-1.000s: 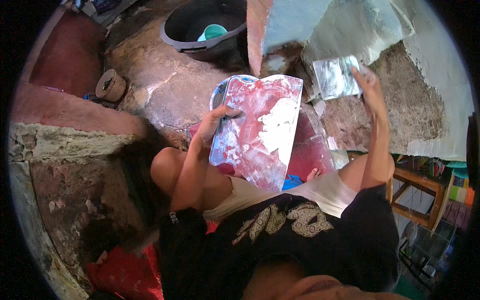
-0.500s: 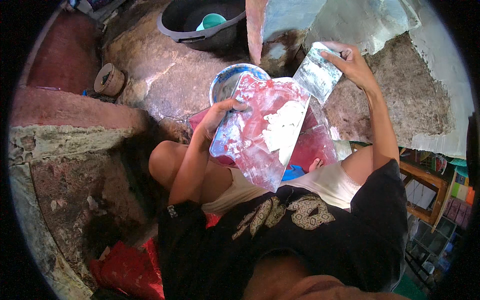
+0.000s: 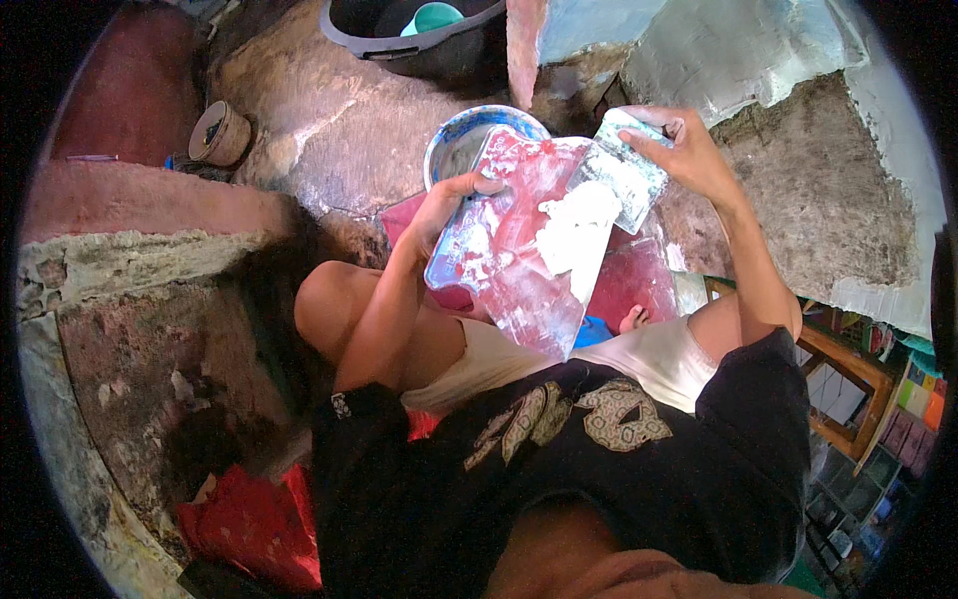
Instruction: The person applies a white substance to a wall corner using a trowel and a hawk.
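My left hand (image 3: 451,208) grips the left edge of a flat red board (image 3: 519,230) smeared with white, its thumb on top. A thick heap of white paste (image 3: 577,228) lies on the board's right half. In my right hand (image 3: 681,150) is a flat, stained scraper plate (image 3: 627,172), pinched at its upper edge. Its lower left part overlaps the board's upper right corner, close to the paste; whether the two touch I cannot tell. Behind the board stands a round basin (image 3: 439,150) with a blue-and-white smeared rim, partly hidden.
A large black tub (image 3: 429,55) with a green dipper (image 3: 436,17) stands at the far side. A small bucket (image 3: 228,140) sits at the left. Partly plastered wall (image 3: 798,190) rises at the right, near a wooden frame (image 3: 848,399). Red cloth (image 3: 254,524) lies lower left.
My right hand has brought the scraper plate down and left, over the board's upper right corner. The board has shifted slightly up in view.
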Demonstrator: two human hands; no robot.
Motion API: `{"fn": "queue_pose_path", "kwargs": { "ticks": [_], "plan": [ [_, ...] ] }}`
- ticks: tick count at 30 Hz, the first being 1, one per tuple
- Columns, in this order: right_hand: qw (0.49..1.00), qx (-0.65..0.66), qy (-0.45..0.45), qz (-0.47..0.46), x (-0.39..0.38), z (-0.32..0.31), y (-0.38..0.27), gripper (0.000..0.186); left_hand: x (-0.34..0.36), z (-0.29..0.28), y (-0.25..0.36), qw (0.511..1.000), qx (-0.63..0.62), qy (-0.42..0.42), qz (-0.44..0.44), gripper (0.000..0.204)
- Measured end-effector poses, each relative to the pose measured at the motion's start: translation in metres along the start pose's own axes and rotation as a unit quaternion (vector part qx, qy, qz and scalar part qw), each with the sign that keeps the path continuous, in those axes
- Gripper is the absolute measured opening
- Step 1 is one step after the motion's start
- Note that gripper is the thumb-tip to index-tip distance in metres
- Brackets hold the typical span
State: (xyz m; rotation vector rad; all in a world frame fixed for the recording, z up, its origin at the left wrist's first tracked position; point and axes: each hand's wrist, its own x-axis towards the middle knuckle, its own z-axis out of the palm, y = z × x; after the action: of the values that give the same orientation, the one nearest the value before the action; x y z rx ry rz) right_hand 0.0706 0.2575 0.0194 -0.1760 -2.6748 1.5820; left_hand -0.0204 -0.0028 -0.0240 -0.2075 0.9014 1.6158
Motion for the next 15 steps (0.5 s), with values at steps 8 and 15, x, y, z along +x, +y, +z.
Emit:
{"fn": "queue_pose_path", "kwargs": {
  "ticks": [8,15],
  "plan": [
    [0.999,0.028,0.027,0.010,-0.013,0.028,0.009,0.027,0.010,-0.011,0.003,0.997,0.044,0.062,0.006,0.022],
    [0.995,0.082,-0.006,0.063,-0.014,0.032,0.018,0.023,0.016,-0.019,-0.003,0.997,0.036,0.056,0.046,0.022]
  ]
}}
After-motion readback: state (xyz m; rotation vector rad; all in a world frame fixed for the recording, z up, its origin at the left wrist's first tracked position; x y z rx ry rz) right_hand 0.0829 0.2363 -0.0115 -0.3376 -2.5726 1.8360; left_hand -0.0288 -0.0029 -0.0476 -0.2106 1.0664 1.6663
